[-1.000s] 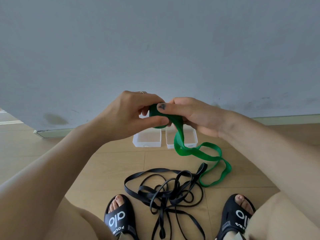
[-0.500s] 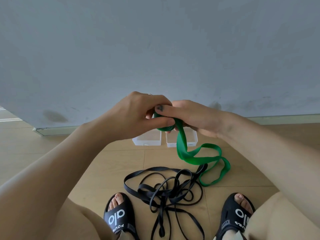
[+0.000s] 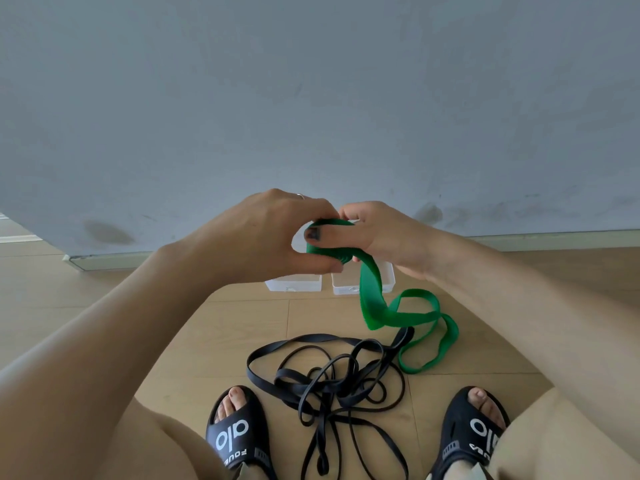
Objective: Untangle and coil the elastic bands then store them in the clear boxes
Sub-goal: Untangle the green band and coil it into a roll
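I grip the green band's coil between both hands: left hand curls round it, right hand pins it with the thumb. Its tail hangs to the floor beside the tangled black bands, boxes just behind

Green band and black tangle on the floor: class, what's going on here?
A person is rolling the green elastic band into a coil, with the left hand and right hand both gripping the roll. Its loose tail trails to the floor. The black bands lie tangled between the feet, and the two clear boxes hold no bands.
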Available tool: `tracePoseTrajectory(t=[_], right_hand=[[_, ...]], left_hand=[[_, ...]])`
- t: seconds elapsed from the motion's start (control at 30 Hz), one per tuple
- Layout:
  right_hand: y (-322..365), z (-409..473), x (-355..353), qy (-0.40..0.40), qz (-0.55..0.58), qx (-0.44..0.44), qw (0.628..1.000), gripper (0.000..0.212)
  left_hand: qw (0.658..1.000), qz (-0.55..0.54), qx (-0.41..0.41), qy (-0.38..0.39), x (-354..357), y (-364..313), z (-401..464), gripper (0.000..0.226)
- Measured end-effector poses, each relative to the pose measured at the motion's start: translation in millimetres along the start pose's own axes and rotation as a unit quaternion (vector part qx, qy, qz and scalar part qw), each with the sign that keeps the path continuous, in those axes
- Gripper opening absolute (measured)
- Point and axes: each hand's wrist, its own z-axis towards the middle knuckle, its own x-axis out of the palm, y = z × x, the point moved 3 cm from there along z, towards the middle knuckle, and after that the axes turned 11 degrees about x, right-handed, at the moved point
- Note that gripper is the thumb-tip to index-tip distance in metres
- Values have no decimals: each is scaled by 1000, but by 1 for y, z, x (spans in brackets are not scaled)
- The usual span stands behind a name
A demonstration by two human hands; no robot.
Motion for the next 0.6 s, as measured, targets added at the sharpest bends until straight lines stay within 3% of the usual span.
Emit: tracePoseTrajectory(t=[0.17, 0.27, 0.37, 0.43, 0.5, 0.6], right_hand=[[0, -1, 4, 10, -15, -6, 1000, 66], [4, -6, 1, 85, 7, 0, 996, 34], [4, -10, -5, 131, 27, 4, 991, 23], [2, -9, -5, 113, 11, 4, 994, 29], [-2, -6, -2, 56, -22, 15, 998, 51], [-3, -3, 4, 13, -33, 5, 999, 64]], left_hand=[[998, -44, 32, -28, 4, -4, 0, 33], [995, -80, 35, -53, -3, -2, -3, 24], [992, -112, 16, -60, -3, 0, -9, 24], [995, -88, 5, -36, -1, 1, -9, 31], [999, -44, -1, -1, 2, -1, -6, 34], [999, -31, 17, -14, 2, -4, -1, 34]])
